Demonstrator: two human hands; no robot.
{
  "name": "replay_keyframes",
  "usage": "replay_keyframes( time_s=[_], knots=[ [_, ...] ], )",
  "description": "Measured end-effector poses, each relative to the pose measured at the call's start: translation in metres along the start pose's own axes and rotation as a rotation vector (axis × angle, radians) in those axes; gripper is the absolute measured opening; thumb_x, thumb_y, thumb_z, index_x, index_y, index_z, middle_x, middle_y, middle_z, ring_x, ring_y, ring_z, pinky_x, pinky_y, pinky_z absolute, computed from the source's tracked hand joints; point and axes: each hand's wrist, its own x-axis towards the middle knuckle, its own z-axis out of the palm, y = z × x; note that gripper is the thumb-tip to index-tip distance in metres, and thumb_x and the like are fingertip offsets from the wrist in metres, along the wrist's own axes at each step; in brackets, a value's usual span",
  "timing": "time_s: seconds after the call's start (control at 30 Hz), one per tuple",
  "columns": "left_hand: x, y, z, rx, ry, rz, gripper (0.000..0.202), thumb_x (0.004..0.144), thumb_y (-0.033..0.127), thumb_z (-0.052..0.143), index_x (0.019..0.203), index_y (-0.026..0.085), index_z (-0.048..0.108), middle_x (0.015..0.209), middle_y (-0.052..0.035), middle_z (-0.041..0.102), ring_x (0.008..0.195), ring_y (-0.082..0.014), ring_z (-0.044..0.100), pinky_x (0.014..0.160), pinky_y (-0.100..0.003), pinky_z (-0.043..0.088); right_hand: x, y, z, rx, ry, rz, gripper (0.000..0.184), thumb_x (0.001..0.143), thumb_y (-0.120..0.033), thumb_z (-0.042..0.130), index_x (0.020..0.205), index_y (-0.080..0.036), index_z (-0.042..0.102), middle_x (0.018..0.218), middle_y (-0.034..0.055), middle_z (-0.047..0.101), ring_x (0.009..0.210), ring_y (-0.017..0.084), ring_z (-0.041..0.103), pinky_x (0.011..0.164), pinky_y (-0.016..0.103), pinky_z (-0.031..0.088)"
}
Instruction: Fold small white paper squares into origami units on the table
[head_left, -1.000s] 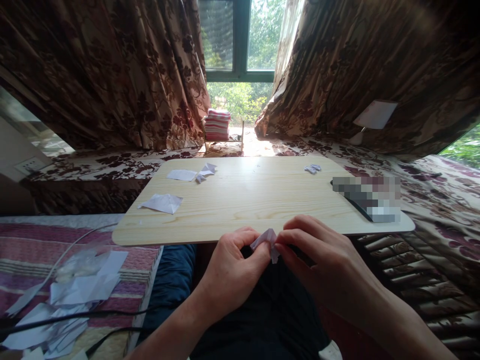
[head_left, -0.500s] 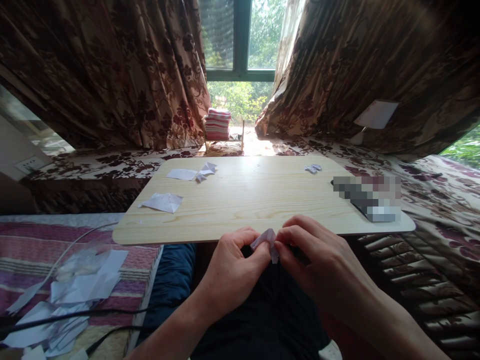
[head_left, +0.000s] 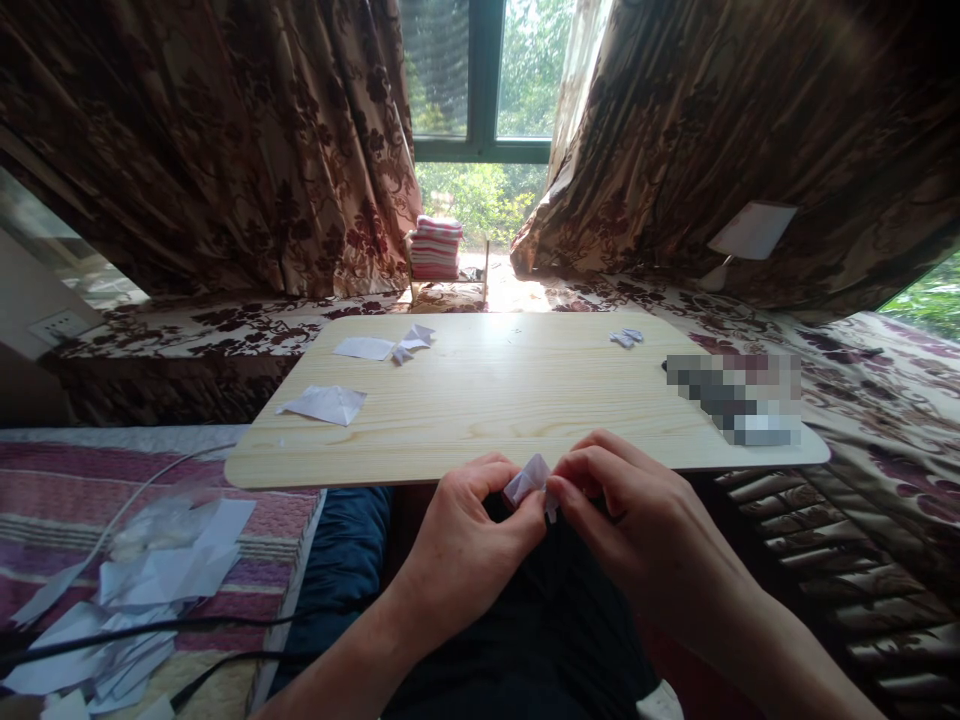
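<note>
Both the left hand [head_left: 474, 535] and right hand [head_left: 637, 505] angle inward, pinching folded paper [head_left: 529, 480].

A pale wood-grain tabletop with rounded corners [head_left: 487, 410] spreads just beyond the grip. On it, ahead and left of the grip, 1 flat white paper rectangle [head_left: 363, 347] lies just beside creased white paper pieces [head_left: 420, 338]; 1 larger folded white paper sheet [head_left: 330, 404] lies nearer. Ahead and right sit small folded white paper scraps [head_left: 626, 338]; nearer, a long dark object [head_left: 724, 400], details blurred. Left of the grip, a pink-and-purple striped quilt [head_left: 281, 510] bears loose white papers [head_left: 169, 575].
</note>
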Motion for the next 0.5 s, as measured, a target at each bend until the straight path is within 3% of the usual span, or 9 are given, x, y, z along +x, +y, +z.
replay_keyframes(
  time_s=[0.5],
  knots=[
    [0.0006,-0.0026,0.0015,-0.026,0.039,0.021,0.021,0.082,0.021,0.053,0.062,0.015,0.056,0.063,0.0015,0.048,0.064,-0.0117,0.045,0.062,-0.023,0.036,0.0030,-0.0015,0.0019,0.032,-0.003,0.049,0.019,0.087,-0.022,0.049,0.068,-0.020,0.051,0.069,0.0008,0.053,0.063,0.015,0.050,0.057,0.028,0.038]
  ],
)
